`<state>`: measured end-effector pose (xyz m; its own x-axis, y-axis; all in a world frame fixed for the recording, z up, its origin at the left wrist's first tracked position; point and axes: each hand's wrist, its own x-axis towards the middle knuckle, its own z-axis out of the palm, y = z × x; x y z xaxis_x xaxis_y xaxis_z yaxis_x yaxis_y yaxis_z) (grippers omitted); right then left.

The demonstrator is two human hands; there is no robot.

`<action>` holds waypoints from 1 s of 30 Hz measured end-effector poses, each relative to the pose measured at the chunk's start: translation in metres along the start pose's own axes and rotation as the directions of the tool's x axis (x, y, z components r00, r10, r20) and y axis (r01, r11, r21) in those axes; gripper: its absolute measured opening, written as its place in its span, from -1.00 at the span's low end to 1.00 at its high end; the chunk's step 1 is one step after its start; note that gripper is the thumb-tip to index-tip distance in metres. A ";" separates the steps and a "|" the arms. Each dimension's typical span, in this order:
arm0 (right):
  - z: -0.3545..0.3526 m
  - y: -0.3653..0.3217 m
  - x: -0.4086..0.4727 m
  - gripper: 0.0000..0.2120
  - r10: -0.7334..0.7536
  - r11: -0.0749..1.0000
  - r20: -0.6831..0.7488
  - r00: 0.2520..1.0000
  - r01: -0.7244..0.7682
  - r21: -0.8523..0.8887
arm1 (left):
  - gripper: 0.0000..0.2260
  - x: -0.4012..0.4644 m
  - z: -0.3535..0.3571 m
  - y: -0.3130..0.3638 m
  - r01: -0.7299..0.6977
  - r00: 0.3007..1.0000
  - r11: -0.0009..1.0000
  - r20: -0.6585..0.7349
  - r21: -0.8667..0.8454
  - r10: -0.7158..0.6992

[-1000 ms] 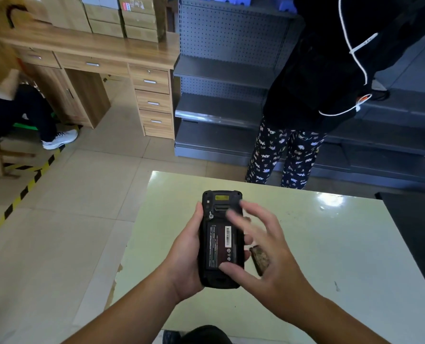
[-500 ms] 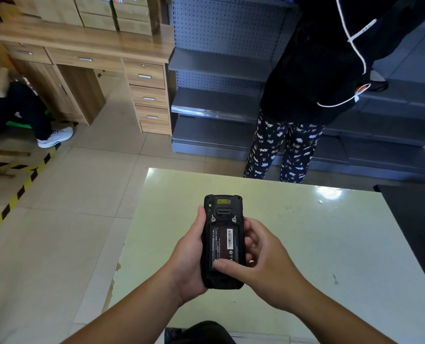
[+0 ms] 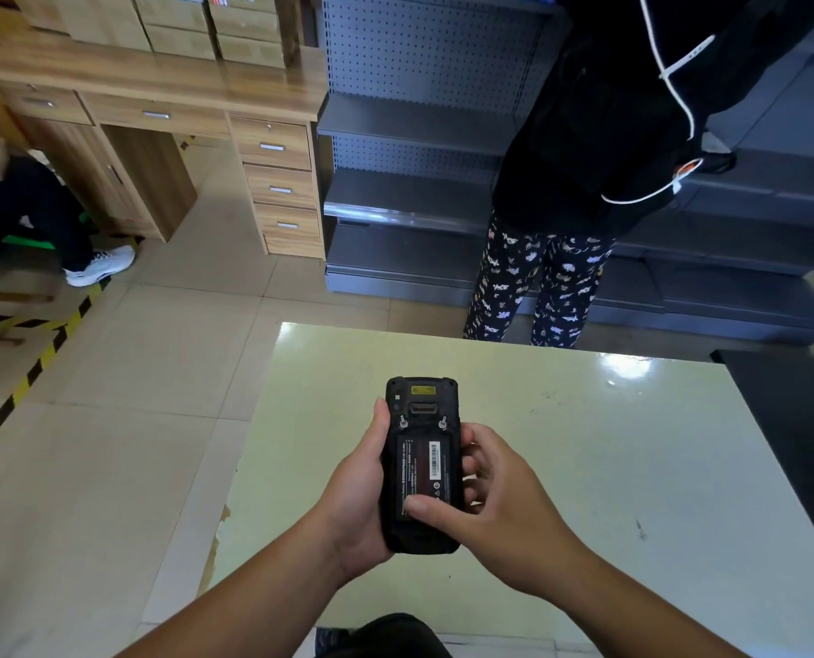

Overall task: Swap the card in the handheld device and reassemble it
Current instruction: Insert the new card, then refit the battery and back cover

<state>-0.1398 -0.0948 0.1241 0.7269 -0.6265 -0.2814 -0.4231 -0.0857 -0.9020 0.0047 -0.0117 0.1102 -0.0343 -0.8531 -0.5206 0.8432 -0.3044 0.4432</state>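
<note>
A black handheld device [image 3: 421,420] is held upright above the table, its back facing me. The back cover is off, so the battery [image 3: 424,467] with its red and white barcode label shows. My left hand [image 3: 357,496] cups the device from the left side and from underneath. My right hand [image 3: 495,505] wraps the right edge, and its thumb presses on the lower part of the battery. The back cover and the card are not visible; my right hand hides the tabletop behind it.
The pale green table [image 3: 585,448] reaches forward and right, with a dark surface [image 3: 794,420] at its right edge. A person in patterned trousers [image 3: 538,287] stands at the far side. Grey shelving [image 3: 409,192] and a wooden desk [image 3: 167,87] stand beyond.
My right hand, open above the device a second ago, has closed onto its right edge with the thumb on the battery. The small dark object on the table behind it is now hidden.
</note>
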 end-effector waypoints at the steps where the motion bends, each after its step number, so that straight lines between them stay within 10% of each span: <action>1: 0.000 0.000 -0.001 -0.38 0.001 1.000 0.000 1.000 -0.001 0.001 | -0.18 -0.001 0.000 0.000 0.004 1.000 1.000 0.006 0.000 -0.004; 20: -0.022 0.016 0.013 -0.36 0.030 0.999 0.064 0.998 -0.032 0.029 | -0.20 -0.007 -0.008 -0.010 -0.026 1.000 0.996 0.009 -0.081 0.027; 24: -0.059 0.075 0.040 -0.58 0.058 0.947 -0.254 0.966 -0.134 -0.292 | -0.31 -0.010 -0.013 -0.010 -0.070 0.997 0.987 -0.025 -0.146 0.067; 30: -0.068 0.167 0.063 -0.06 0.257 0.672 0.007 0.966 -0.173 -0.720 | -0.34 -0.014 -0.033 -0.015 -0.081 0.991 0.979 -0.123 -0.188 0.059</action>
<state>-0.2012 -0.2014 -0.0227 0.5977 -0.6217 -0.5061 -0.7997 -0.5069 -0.3218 0.0102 0.0186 0.0872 0.0814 -0.8110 -0.5794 0.9289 -0.1490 0.3391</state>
